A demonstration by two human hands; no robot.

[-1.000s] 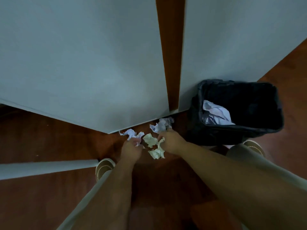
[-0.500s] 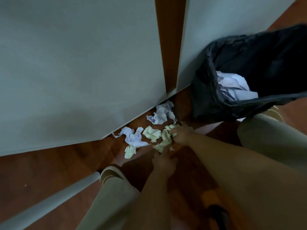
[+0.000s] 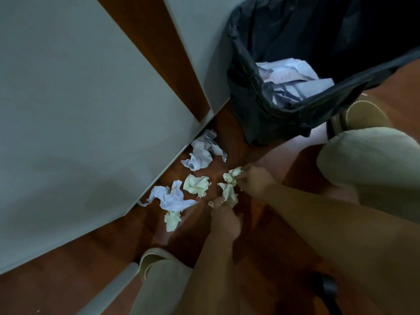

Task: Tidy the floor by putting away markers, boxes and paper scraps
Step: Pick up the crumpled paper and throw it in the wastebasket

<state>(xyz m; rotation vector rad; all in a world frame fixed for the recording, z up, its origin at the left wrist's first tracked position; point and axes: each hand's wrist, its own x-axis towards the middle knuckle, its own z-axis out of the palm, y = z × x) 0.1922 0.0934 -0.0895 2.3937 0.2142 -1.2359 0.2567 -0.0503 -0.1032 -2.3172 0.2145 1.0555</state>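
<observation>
Several crumpled paper scraps lie on the brown floor by the white panels: a white one (image 3: 203,152) near the gap, a white one (image 3: 171,197) to the left, a yellow one (image 3: 196,185) in the middle, a small yellow one (image 3: 172,220) lower down. My right hand (image 3: 255,181) pinches a yellow scrap (image 3: 233,175). My left hand (image 3: 225,218) grips another yellow scrap (image 3: 229,194) with its fingertips. The black-lined bin (image 3: 261,105) stands at upper right, with white crumpled paper (image 3: 293,75) inside.
Two large white panels (image 3: 79,110) rise on the left with a wooden strip between them. My knees in beige trousers and two beige shoes (image 3: 361,114) flank the scraps. A white bar (image 3: 109,289) crosses the floor at lower left.
The view has swung closer to the scraps and the bin. My left hand came right, off the white scrap, to a yellow one. My right hand now pinches a yellow scrap.
</observation>
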